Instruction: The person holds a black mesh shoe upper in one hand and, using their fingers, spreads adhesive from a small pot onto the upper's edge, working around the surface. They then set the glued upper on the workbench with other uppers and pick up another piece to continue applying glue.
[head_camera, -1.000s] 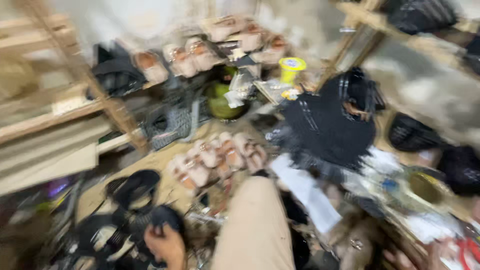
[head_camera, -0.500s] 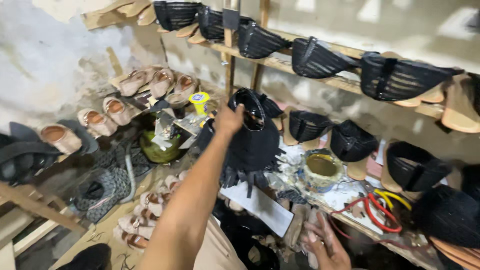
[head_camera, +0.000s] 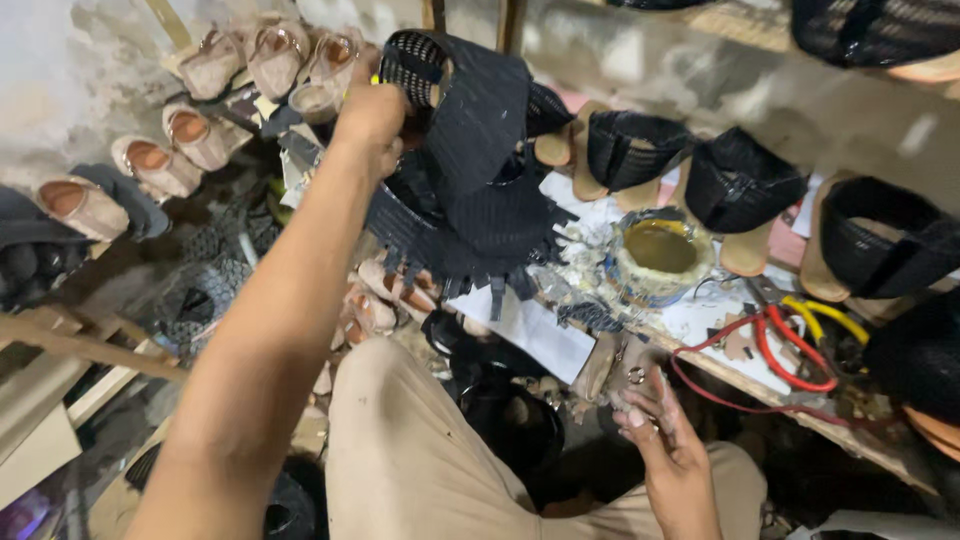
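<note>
Head view: left hand (head_camera: 372, 112) raised, gripping a black woven shoe upper (head_camera: 470, 170) hanging rightward; right hand (head_camera: 655, 420) low, loosely curled, holding nothing I can discern.

- Left hand (head_camera: 370, 110) bare, on a forearm with no sleeve.
- Right hand (head_camera: 665, 440) bare, its fingertips smeared with pale glue.
- Beige trousers (head_camera: 410, 460) cover both legs, below the hands.

Black woven shoe uppers (head_camera: 470, 150), tan soles (head_camera: 150, 165), yellow-brown glue tin (head_camera: 660, 250), red and yellow wires (head_camera: 790, 345).
</note>
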